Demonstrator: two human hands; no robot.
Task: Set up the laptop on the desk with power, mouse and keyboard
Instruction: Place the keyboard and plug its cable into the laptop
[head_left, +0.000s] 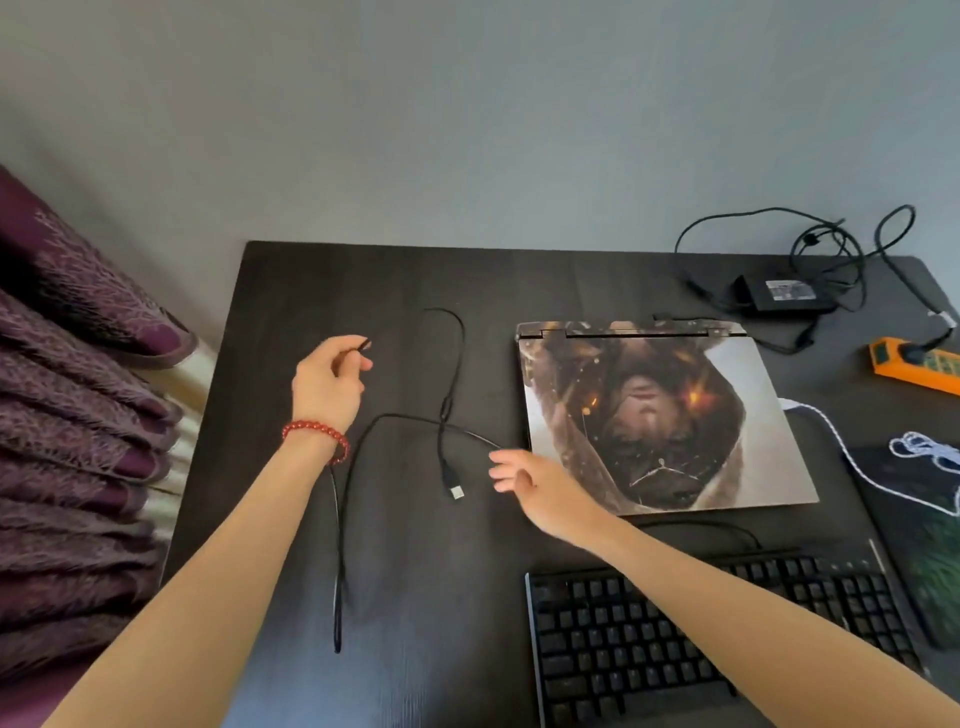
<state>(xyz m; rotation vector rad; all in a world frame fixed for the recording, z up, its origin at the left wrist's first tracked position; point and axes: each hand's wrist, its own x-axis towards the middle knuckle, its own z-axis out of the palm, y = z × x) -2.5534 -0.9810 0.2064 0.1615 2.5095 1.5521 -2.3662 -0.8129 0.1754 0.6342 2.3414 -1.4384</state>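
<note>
Dark desk (395, 597). Your left hand (327, 387) pinches limp black cable (451, 384); right hand (540, 488) fingers spread. Grip behind USB plug (456, 491).

It looked like a home room: purple patterned curtains (78, 415) hung at the left of the frame beside a dark bench (363, 280) set against a plain grey wall (467, 104).

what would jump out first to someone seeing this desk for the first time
Probably the closed laptop at centre right, its lid covered in a large brown artwork. Next, the left hand pinching a thin black cable that loops across the dark desk to a loose USB plug, the right hand open beside it. A bright orange power strip sits at the far right.
</note>
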